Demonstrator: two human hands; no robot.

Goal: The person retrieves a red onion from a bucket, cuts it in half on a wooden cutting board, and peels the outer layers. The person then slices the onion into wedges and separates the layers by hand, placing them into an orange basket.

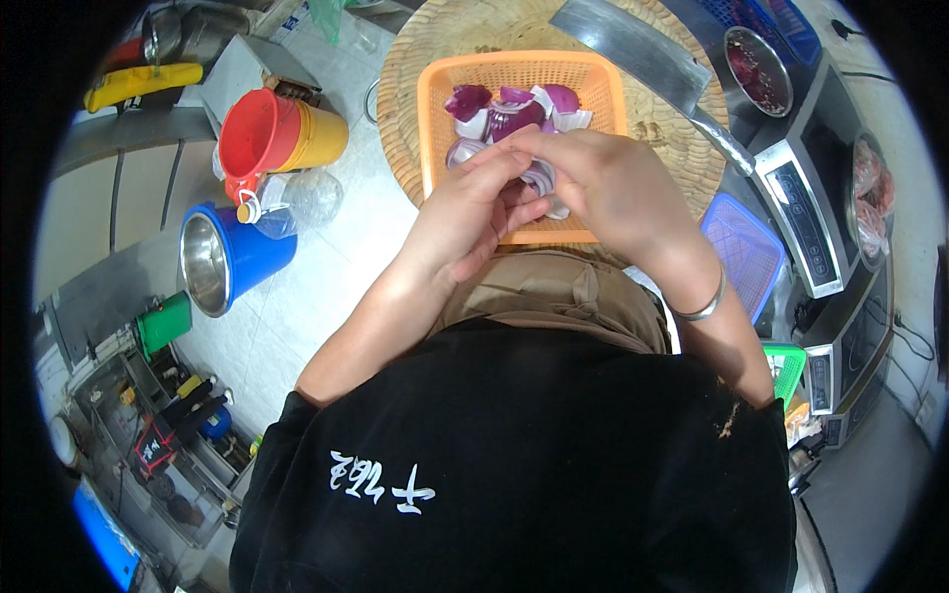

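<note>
An orange perforated plastic basket [519, 58] rests on a round wooden chopping block [404, 96]. Cut pieces of red onion [519, 115] lie in it, purple skin and pale layers showing. Over the basket's near half, my left hand [474, 200] holds a sliced piece of red onion [540, 178] with its fingers curled beneath. My right hand [608, 178] meets it from the right, its fingertips touching the left hand's at the onion; whether they pinch a layer is partly hidden. A cleaver [637, 55] lies across the block's far right edge, its metal handle [723, 141] pointing right and towards me.
At the right stand an induction cooker [801, 215], a metal bowl [758, 70], a purple basket [741, 244] and a green basket [789, 370]. On the left are a red bucket [256, 133], a clear plastic bottle [311, 200] and a blue bucket [259, 256]. Another person is at the lower left.
</note>
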